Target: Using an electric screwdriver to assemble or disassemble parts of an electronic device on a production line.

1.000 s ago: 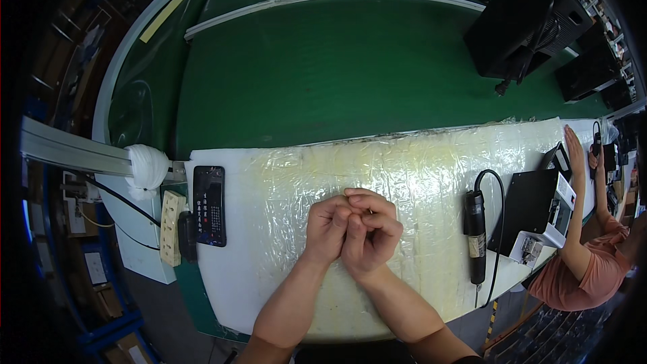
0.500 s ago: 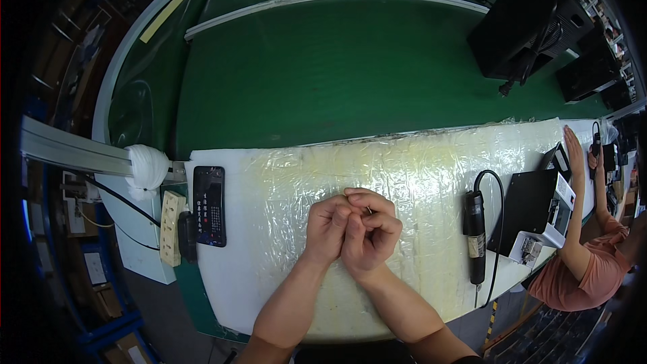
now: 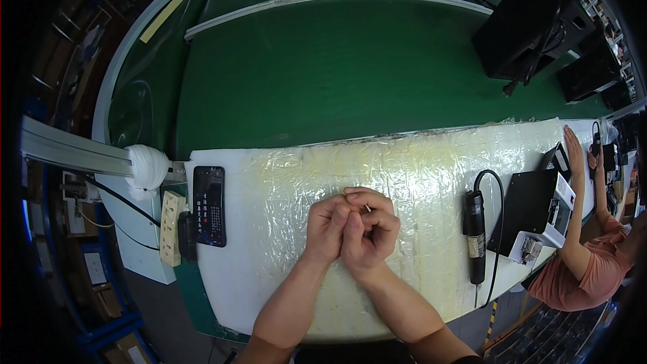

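Head view: tiny pale sliver (image 3: 368, 209) between curled right-hand fingers (image 3: 386, 222)

Dark phone (image 3: 210, 205) left of fingers (image 3: 383, 221); power strip (image 3: 172, 229) farther left. Black electric screwdriver (image 3: 476, 219) right. Green surface (image 3: 317, 67) beyond; black case (image 3: 509, 30) beyond, right.

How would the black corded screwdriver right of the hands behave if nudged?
The screwdriver may roll: its body looks cylindrical. Its looped cord, apparently flexible, would probably flop along or tug back.
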Available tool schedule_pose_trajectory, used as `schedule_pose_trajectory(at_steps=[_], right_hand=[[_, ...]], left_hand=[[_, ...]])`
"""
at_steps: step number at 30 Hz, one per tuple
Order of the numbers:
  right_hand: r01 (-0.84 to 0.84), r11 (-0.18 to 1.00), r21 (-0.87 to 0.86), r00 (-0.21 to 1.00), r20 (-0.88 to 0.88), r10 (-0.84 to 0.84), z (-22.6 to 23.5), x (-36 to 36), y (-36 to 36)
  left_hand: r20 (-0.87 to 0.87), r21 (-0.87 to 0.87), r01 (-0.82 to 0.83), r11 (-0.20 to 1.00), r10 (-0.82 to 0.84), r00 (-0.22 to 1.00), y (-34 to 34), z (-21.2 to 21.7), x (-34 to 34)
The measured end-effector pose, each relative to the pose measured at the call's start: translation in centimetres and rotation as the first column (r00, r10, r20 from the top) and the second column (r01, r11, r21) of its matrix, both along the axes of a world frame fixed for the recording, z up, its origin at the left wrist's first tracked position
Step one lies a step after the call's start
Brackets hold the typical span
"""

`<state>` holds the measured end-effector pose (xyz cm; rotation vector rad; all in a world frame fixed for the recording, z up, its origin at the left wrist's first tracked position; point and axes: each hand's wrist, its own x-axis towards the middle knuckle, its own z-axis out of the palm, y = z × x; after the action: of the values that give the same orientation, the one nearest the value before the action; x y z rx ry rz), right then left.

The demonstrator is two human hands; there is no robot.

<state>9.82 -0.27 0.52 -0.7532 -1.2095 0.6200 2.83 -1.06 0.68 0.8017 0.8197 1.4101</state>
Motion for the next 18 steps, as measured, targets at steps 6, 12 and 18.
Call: schedule_pose_trajectory(at_steps=[6,12,18], right_hand=[[0.018,1.000,0.002,1.000,0.018,-0.018,-0.01,0.07,0.08],[0.017,1.000,-0.003,0.999,0.027,-0.016,-0.03,0.08,0.05],[-0.007,1.000,-0.027,1.000,-0.020,0.007,-0.17,-0.32,-0.07]], left_hand=[[0.020,-0.005,0.002,1.000,-0.002,1.000,-0.01,-0.07,0.03],[0.029,-0.002,0.006,1.000,-0.006,1.000,0.06,-0.08,0.08],[0.014,-0.005,0.001,1.000,-0.001,1.000,0.01,-0.40,-0.01]])
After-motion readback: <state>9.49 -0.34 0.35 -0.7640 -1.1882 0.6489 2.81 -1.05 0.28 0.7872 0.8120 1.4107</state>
